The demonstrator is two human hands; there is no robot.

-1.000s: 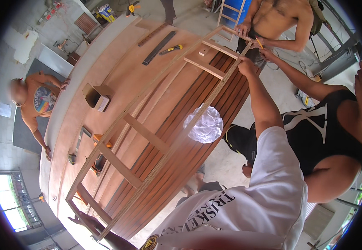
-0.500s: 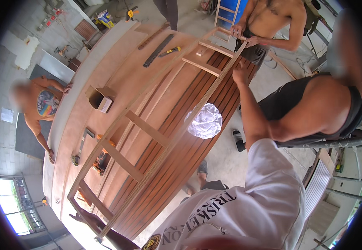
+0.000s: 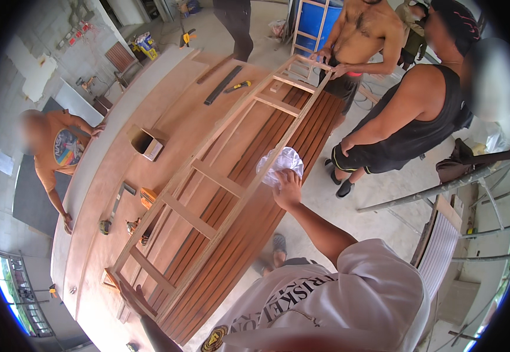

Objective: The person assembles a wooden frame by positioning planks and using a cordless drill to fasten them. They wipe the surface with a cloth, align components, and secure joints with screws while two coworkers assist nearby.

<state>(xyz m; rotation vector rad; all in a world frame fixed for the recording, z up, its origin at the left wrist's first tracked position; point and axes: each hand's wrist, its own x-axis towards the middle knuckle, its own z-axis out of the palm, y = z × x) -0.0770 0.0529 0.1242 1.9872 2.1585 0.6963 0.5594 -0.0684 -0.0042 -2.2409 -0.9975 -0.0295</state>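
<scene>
A long ladder-like wooden frame (image 3: 217,179) lies slantwise over a stack of dark reddish planks (image 3: 278,135) on a big plywood table (image 3: 167,111). My right hand (image 3: 288,189) reaches out to the frame's right rail and closes on a crumpled white cloth (image 3: 278,163) resting there. My left hand (image 3: 130,294) grips the frame's near end at the lower left, partly in shadow. A shirtless person (image 3: 357,35) holds the frame's far end with both hands.
A person in a black tank top (image 3: 419,117) stands close by on the right of the planks. A person in an orange shirt (image 3: 61,146) leans on the table's left edge. An open cardboard box (image 3: 146,144), a black bar (image 3: 223,85) and small tools (image 3: 143,198) lie on the table.
My right hand has drawn back from the frame's far end to the white cloth at mid-rail. The person in the black top has stepped in beside the planks.
</scene>
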